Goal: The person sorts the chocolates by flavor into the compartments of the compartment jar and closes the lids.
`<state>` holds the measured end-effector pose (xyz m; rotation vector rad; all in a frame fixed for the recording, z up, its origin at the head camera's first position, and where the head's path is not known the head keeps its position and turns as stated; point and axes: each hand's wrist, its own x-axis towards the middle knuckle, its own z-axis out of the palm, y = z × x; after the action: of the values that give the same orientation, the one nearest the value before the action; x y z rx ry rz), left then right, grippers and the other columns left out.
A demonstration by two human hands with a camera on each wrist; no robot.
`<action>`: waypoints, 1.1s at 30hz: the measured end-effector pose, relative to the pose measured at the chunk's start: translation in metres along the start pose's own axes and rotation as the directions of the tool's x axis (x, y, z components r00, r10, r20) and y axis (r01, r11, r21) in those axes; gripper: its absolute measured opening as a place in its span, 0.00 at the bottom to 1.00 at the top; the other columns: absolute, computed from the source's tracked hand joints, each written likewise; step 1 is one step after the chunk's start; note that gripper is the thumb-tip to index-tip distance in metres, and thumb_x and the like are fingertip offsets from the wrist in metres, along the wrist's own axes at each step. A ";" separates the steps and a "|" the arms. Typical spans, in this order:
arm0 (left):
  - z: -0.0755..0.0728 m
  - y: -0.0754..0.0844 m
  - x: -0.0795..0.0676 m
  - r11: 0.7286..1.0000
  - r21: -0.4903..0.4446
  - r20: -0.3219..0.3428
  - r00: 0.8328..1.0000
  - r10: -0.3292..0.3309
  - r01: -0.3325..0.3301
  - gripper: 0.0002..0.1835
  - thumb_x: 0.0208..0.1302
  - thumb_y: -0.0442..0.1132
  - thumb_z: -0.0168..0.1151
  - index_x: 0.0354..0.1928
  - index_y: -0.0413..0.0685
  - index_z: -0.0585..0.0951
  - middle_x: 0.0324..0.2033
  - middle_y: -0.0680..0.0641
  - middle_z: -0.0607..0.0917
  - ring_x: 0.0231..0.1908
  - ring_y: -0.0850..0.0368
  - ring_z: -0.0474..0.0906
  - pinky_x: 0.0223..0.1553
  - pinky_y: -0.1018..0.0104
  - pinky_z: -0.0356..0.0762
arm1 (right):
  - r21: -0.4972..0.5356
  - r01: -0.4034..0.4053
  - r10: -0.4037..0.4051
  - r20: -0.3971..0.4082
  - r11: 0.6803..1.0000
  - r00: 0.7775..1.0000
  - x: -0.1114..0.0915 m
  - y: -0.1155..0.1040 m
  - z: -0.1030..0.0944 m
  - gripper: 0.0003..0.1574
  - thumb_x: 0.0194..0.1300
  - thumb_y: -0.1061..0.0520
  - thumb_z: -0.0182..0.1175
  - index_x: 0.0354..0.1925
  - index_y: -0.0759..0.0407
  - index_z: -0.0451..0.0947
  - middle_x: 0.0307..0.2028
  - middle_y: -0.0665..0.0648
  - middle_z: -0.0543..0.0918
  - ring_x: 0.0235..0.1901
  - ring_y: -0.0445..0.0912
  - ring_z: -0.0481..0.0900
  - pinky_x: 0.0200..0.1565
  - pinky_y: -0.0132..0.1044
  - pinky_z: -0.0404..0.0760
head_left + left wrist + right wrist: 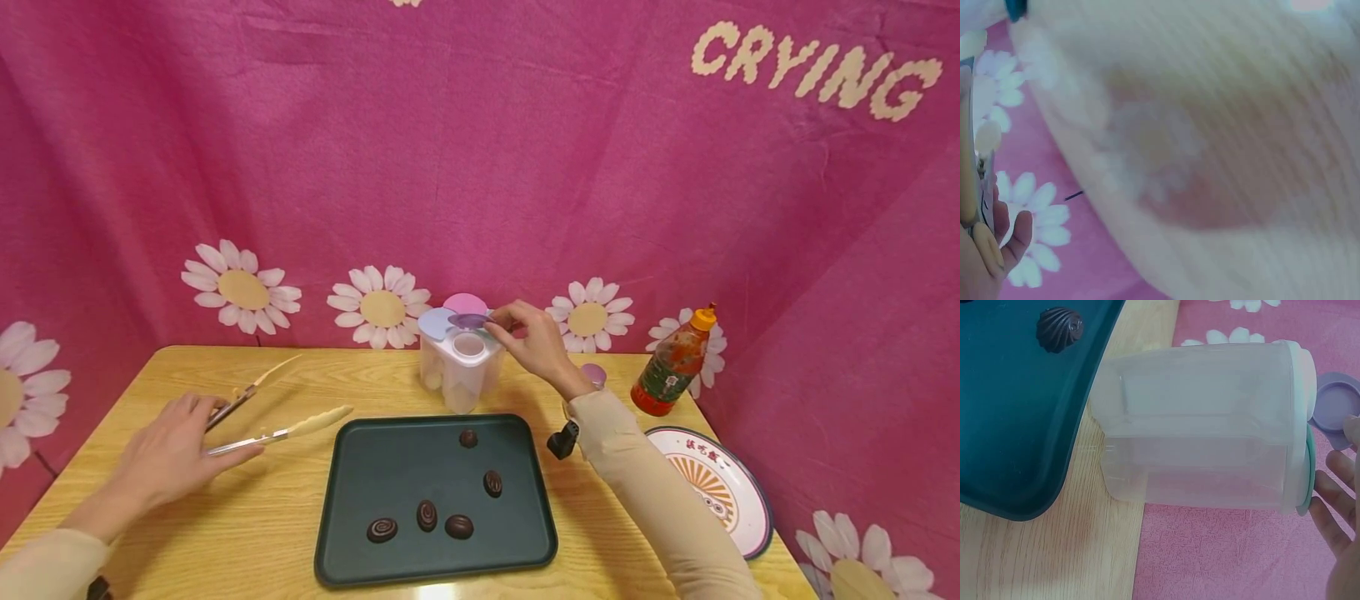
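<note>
My left hand [168, 454] grips a pair of metal tongs with cream tips [318, 419], spread apart above the left part of the table. At the back, my right hand [536, 342] pinches the edge of a purple flip lid [468, 321] between thumb and finger. That lid is raised, and the round mouth under it shows on a clear multi-compartment container [462, 383]. Other lids on it are blue [435, 323], pink [467, 303] and, in the right wrist view, green [1307, 472]. Several dark chocolates [459, 526] lie scattered on a dark green tray [405, 467] in front.
A red sauce bottle [670, 367] with a yellow cap stands at the back right. Beside my right sleeve lies a white patterned plate [742, 500]. A small purple-topped item [594, 374] sits behind my right wrist. Pink flowered cloth [487, 167] hangs behind the table.
</note>
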<state>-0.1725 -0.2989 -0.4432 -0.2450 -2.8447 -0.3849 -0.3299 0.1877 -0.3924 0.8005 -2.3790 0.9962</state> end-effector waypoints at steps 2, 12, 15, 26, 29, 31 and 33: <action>-0.006 0.004 -0.002 1.000 0.003 -0.028 0.999 0.031 -0.031 0.46 0.48 0.72 0.77 0.56 0.42 0.80 0.40 0.42 0.81 0.38 0.49 0.76 0.28 0.61 0.68 | -0.003 0.002 -0.002 0.001 1.000 1.000 0.000 0.001 0.000 0.09 0.68 0.56 0.72 0.43 0.60 0.88 0.38 0.58 0.90 0.36 0.49 0.86 0.41 0.42 0.88; -0.028 0.029 -0.017 0.968 0.074 -0.144 0.958 0.249 -0.241 0.42 0.34 0.72 0.83 0.47 0.53 0.82 0.32 0.57 0.74 0.33 0.63 0.67 0.25 0.69 0.63 | 0.028 -0.008 0.008 0.001 1.000 1.000 0.001 0.000 0.000 0.10 0.68 0.56 0.72 0.42 0.61 0.87 0.38 0.60 0.89 0.36 0.52 0.86 0.42 0.57 0.88; -0.032 0.037 -0.021 0.958 0.074 -0.117 0.951 0.285 -0.278 0.42 0.35 0.74 0.82 0.47 0.55 0.83 0.33 0.59 0.75 0.34 0.64 0.67 0.28 0.68 0.67 | 0.018 -0.005 0.005 -0.002 1.000 1.000 0.001 0.000 0.000 0.10 0.68 0.56 0.72 0.42 0.61 0.87 0.38 0.60 0.89 0.36 0.51 0.86 0.42 0.56 0.88; -0.030 0.055 -0.034 0.950 -0.008 0.123 0.942 0.312 -0.314 0.39 0.38 0.79 0.77 0.47 0.62 0.84 0.34 0.65 0.71 0.32 0.73 0.63 0.28 0.73 0.66 | 0.000 -0.007 0.007 -0.004 1.000 1.000 0.000 0.001 0.000 0.10 0.68 0.55 0.72 0.43 0.60 0.88 0.38 0.59 0.90 0.36 0.49 0.86 0.41 0.51 0.88; -0.028 0.058 -0.039 0.948 -0.038 0.165 0.934 0.317 -0.315 0.37 0.40 0.78 0.77 0.46 0.64 0.84 0.34 0.65 0.71 0.32 0.74 0.62 0.29 0.74 0.66 | 0.004 -0.007 0.007 -0.002 1.000 1.000 0.000 0.001 0.001 0.10 0.68 0.55 0.72 0.43 0.61 0.88 0.38 0.59 0.90 0.36 0.50 0.86 0.41 0.53 0.88; -0.025 0.059 -0.041 0.941 -0.060 0.172 0.925 0.338 -0.333 0.35 0.42 0.77 0.77 0.46 0.65 0.83 0.35 0.65 0.72 0.33 0.74 0.62 0.29 0.74 0.66 | 0.003 -0.005 0.005 -0.003 1.000 1.000 0.000 0.001 0.001 0.10 0.68 0.55 0.72 0.43 0.61 0.87 0.38 0.59 0.90 0.36 0.50 0.86 0.41 0.54 0.88; -0.023 0.059 -0.043 0.935 -0.074 0.176 0.918 0.355 -0.348 0.33 0.44 0.76 0.77 0.46 0.66 0.83 0.36 0.66 0.73 0.33 0.75 0.62 0.29 0.74 0.66 | 0.007 -0.002 0.002 -0.005 1.000 1.000 0.000 0.002 0.001 0.10 0.68 0.55 0.72 0.43 0.61 0.87 0.38 0.60 0.89 0.36 0.50 0.86 0.42 0.55 0.88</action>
<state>-0.1140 -0.2549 -0.4197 -0.8287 -2.8889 -0.3595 -0.3313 0.1876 -0.3939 0.7978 -2.3739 1.0070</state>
